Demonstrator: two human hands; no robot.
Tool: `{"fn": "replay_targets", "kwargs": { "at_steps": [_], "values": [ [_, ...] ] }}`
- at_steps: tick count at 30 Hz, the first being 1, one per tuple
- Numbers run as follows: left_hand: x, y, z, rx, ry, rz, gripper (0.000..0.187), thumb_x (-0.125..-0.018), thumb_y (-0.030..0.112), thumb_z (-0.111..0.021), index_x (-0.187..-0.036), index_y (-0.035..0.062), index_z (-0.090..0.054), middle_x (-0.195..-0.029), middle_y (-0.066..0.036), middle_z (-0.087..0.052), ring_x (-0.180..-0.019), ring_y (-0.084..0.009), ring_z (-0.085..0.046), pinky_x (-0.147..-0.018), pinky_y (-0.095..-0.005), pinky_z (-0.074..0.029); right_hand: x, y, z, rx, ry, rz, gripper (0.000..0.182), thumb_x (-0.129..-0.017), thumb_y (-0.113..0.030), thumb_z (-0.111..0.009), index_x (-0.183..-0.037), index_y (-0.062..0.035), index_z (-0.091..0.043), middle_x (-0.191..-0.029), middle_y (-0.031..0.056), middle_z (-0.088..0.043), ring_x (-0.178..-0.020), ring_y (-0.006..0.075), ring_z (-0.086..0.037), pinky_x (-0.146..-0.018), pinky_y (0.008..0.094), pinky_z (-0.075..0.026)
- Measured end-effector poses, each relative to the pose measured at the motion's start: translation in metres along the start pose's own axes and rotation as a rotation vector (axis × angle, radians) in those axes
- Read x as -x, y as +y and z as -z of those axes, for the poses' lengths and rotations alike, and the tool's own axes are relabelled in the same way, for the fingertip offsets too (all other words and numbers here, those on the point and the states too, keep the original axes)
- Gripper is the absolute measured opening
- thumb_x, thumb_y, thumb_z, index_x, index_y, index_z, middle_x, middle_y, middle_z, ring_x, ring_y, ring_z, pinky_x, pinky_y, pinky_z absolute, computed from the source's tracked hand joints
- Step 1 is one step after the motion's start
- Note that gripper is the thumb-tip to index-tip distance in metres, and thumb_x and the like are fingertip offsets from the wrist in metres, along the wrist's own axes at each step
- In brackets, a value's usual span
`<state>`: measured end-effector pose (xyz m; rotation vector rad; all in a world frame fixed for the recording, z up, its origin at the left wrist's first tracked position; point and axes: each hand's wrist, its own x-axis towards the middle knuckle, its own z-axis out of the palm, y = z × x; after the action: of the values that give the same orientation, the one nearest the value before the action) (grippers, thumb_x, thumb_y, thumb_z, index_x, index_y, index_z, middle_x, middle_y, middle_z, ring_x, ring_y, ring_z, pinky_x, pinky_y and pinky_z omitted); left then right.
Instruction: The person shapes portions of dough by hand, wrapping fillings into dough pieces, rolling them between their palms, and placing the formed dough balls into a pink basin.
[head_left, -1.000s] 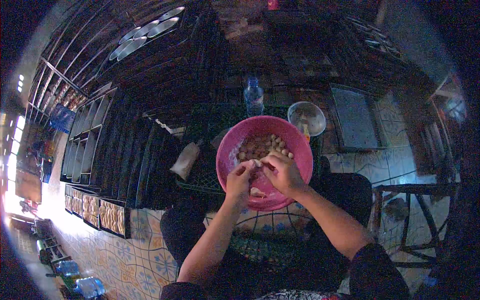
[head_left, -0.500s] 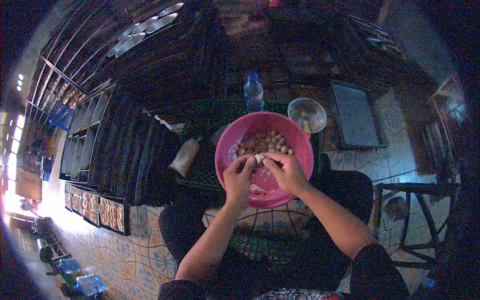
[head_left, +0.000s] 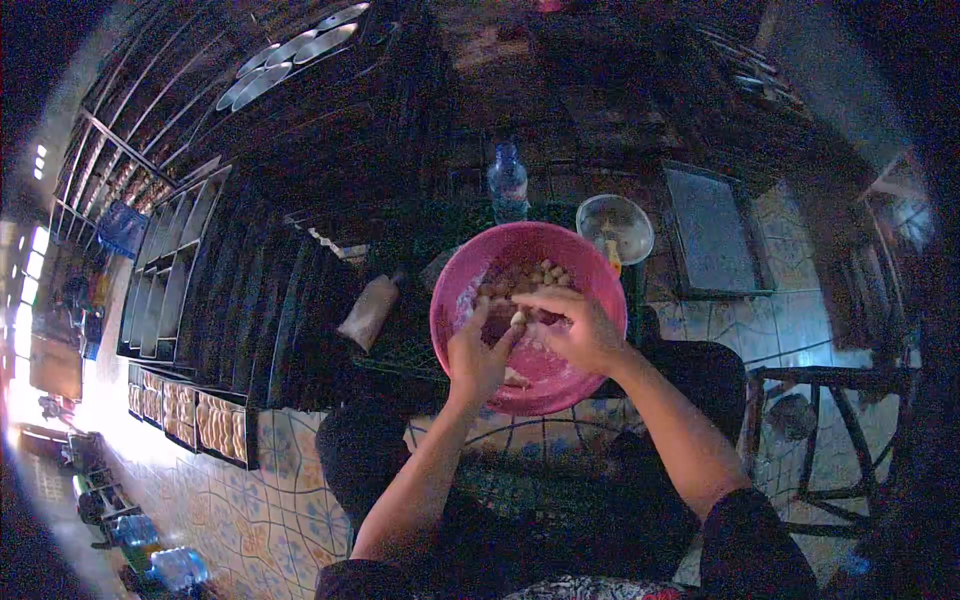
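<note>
A pink basin point(head_left: 612, 345) holds several small pale balls point(head_left: 548, 275), apparently dough, heaped at its far side. Over the basin, my left hand point(head_left: 478, 362) has its thumb tip against one small dough ball point(head_left: 518, 319). My right hand point(head_left: 580, 328) curves over from the other side, its fingers stretched toward the left hand just above that ball. White powder and a flattened scrap of dough point(head_left: 516, 379) show on the near inside of the basin.
Behind the basin stand a plastic bottle point(head_left: 508, 185) and a metal bowl point(head_left: 625, 225) with a yellow-handled tool. A filled plastic bag point(head_left: 371, 312) lies to the left. Trays of pale shaped pieces point(head_left: 222, 428) are at far left, a metal tray point(head_left: 712, 228) at right.
Both hands were pinching a pale piece of dough together. Now the fingers have spread, the right hand reaches over, and the piece appears as a small ball at the left thumb.
</note>
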<state>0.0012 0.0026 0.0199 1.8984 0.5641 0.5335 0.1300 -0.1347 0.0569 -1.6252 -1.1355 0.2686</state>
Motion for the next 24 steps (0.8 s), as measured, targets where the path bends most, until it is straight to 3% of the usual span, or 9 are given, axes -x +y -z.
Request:
{"fn": "replay_targets", "kwargs": {
  "at_steps": [1,5,7,11,13,17,19,22,24],
  "values": [
    [-0.002,-0.005,0.000,-0.130,0.068,-0.255,0.037,-0.092,0.016,-0.074,-0.122,0.0014,-0.059,-0.108,-0.014,-0.070,-0.088,-0.0224,-0.071,-0.045,-0.0343,-0.062,-0.001,0.000,0.001,0.037,-0.039,0.116,0.018,-0.086,-0.012,-0.074,-0.102,-0.0048,-0.074,-0.098,0.0117,-0.074,-0.098,0.0263,-0.070,-0.088,0.0395,-0.052],
    [-0.001,-0.003,-0.002,-0.064,0.027,-0.321,0.038,-0.092,0.014,-0.073,-0.122,0.0024,-0.054,-0.107,-0.016,-0.069,-0.090,-0.0226,-0.071,-0.047,-0.0352,-0.063,0.001,-0.001,0.002,0.116,-0.088,-0.026,0.016,-0.087,-0.013,-0.074,-0.101,-0.0046,-0.073,-0.098,0.0123,-0.074,-0.098,0.0274,-0.070,-0.086,0.0382,-0.053],
    [0.006,0.015,0.000,0.209,-0.031,0.251,0.036,-0.092,0.013,-0.073,-0.122,0.0018,-0.058,-0.107,-0.015,-0.069,-0.088,-0.0222,-0.071,-0.049,-0.0355,-0.064,0.002,-0.006,-0.001,0.052,-0.010,-0.051,0.014,-0.089,-0.016,-0.073,-0.098,-0.0047,-0.074,-0.095,0.0116,-0.074,-0.094,0.0273,-0.071,-0.083,0.0378,-0.053],
    [0.011,0.007,-0.002,0.225,0.021,0.300,0.032,-0.094,0.014,-0.071,-0.122,0.0007,-0.061,-0.107,-0.012,-0.069,-0.085,-0.0203,-0.070,-0.049,-0.0350,-0.064,0.008,-0.017,-0.006,0.039,-0.050,-0.177,0.016,-0.090,-0.021,-0.073,-0.094,-0.0054,-0.073,-0.093,0.0105,-0.074,-0.096,0.0270,-0.070,-0.086,0.0395,-0.051],
    [0.011,0.000,-0.005,0.574,-0.007,0.435,0.031,-0.096,0.017,-0.069,-0.121,-0.0007,-0.064,-0.108,-0.010,-0.069,-0.085,-0.0178,-0.069,-0.048,-0.0335,-0.063,0.013,-0.009,-0.013,0.195,-0.021,-0.106,0.019,-0.090,-0.024,-0.074,-0.095,-0.0065,-0.072,-0.095,0.0106,-0.073,-0.097,0.0280,-0.069,-0.091,0.0420,-0.048],
    [0.012,-0.011,-0.015,0.648,-0.026,0.443,0.033,-0.096,0.019,-0.068,-0.124,0.0005,-0.063,-0.110,-0.009,-0.068,-0.084,-0.0159,-0.069,-0.047,-0.0325,-0.062,0.014,0.011,-0.025,0.107,0.086,-0.271,0.020,-0.088,-0.025,-0.075,-0.096,-0.0075,-0.070,-0.099,0.0109,-0.072,-0.100,0.0292,-0.067,-0.095,0.0436,-0.046],
    [0.009,-0.017,-0.017,0.721,-0.075,0.369,0.033,-0.095,0.020,-0.070,-0.122,0.0006,-0.063,-0.110,-0.010,-0.068,-0.085,-0.0161,-0.069,-0.046,-0.0315,-0.062,0.012,0.015,-0.020,0.155,0.083,-0.167,0.028,-0.082,-0.013,-0.081,-0.105,-0.0046,-0.067,-0.092,0.0070,-0.069,-0.089,0.0195,-0.068,-0.075,0.0316,-0.054],
    [0.006,0.014,-0.003,0.547,-0.064,0.450,0.031,-0.095,0.019,-0.070,-0.118,0.0004,-0.063,-0.109,-0.010,-0.068,-0.087,-0.0161,-0.069,-0.046,-0.0307,-0.062,0.009,0.012,-0.015,0.233,0.026,-0.042,0.033,-0.080,-0.010,-0.081,-0.110,-0.0037,-0.067,-0.099,0.0104,-0.070,-0.092,0.0227,-0.069,-0.078,0.0330,-0.054],
    [0.008,-0.011,-0.007,0.666,-0.065,0.502,0.028,-0.095,0.017,-0.070,-0.117,0.0006,-0.063,-0.108,-0.009,-0.068,-0.088,-0.0162,-0.069,-0.047,-0.0306,-0.062,0.013,0.020,-0.017,0.245,-0.048,0.029,0.033,-0.082,-0.010,-0.079,-0.112,-0.0040,-0.067,-0.102,0.0120,-0.069,-0.093,0.0257,-0.069,-0.081,0.0350,-0.054]
  ]
}}
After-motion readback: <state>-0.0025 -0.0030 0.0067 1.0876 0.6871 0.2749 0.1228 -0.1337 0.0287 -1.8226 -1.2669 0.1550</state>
